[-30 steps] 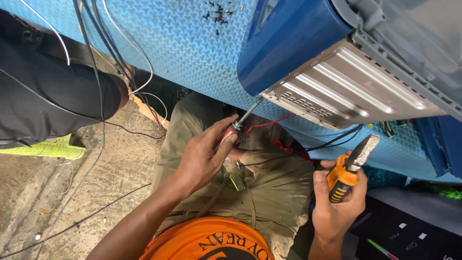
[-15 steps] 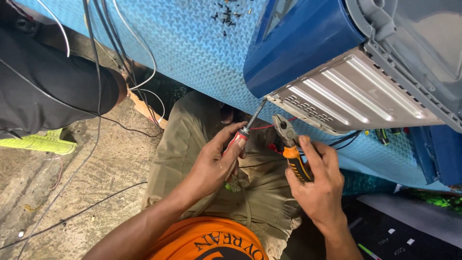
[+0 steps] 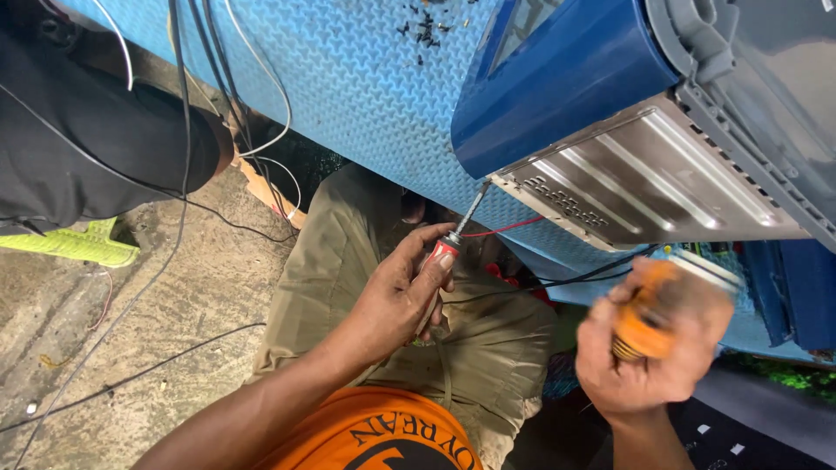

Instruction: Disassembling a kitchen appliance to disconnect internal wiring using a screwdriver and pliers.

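My left hand [image 3: 402,296] grips a red-handled screwdriver [image 3: 453,237] whose metal shaft angles up to the lower edge of a blue and grey appliance [image 3: 610,113], right at the corner of its ribbed metal panel [image 3: 644,178]. My right hand [image 3: 640,348], blurred by motion, is closed around orange-handled pliers [image 3: 649,318] below the panel and apart from it. A red wire [image 3: 509,228] and black wires [image 3: 575,278] hang out from under the panel between my hands.
The appliance rests on a blue textured mat [image 3: 348,78]. My khaki-trousered knees [image 3: 348,252] are beneath my hands. Another person in black with a yellow-green shoe [image 3: 70,244] is at the left. Cables [image 3: 192,96] trail over the concrete floor [image 3: 104,348].
My right hand has pulled the pliers away from the panel edge, down and to the right. My left hand keeps the screwdriver at the same corner.
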